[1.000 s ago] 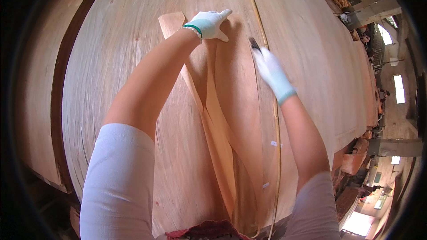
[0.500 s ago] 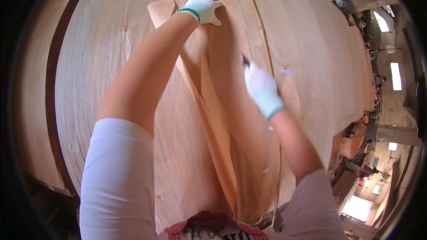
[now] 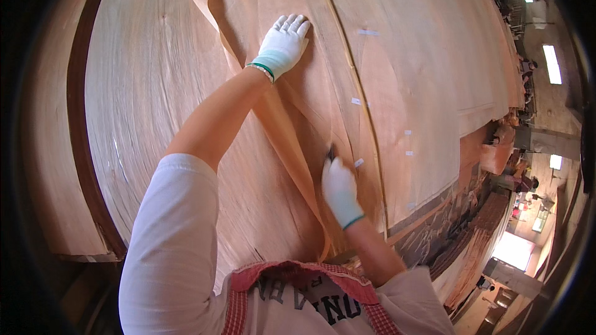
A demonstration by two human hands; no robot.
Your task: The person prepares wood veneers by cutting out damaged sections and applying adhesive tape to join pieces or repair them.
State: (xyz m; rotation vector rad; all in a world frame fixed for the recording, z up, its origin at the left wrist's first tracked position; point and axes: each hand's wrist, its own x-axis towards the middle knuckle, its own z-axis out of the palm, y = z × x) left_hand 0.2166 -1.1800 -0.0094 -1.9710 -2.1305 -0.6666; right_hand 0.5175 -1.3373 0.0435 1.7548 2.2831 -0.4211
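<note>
My left hand, in a white glove with a green cuff, lies flat with its fingers stretched out on a thin sheet of wood veneer. Closer to my body, my right hand, also gloved, is closed around a small dark knife. Only its pointed end shows, and it meets the veneer. A long loose veneer strip runs from beyond my left hand toward my waist, its edge curled up. To the right of both hands, a thin bamboo-like rod stretches across the sheets.
Several small pale tape pieces dot the veneer on the right. A dark-edged gap separates another board at the left. Stacked sheets lie at the lower right. Farther right are people in a workshop.
My right hand has drawn the knife nearer my body. My left hand sits lower in the picture and looks flatter. The whole view has shifted.
</note>
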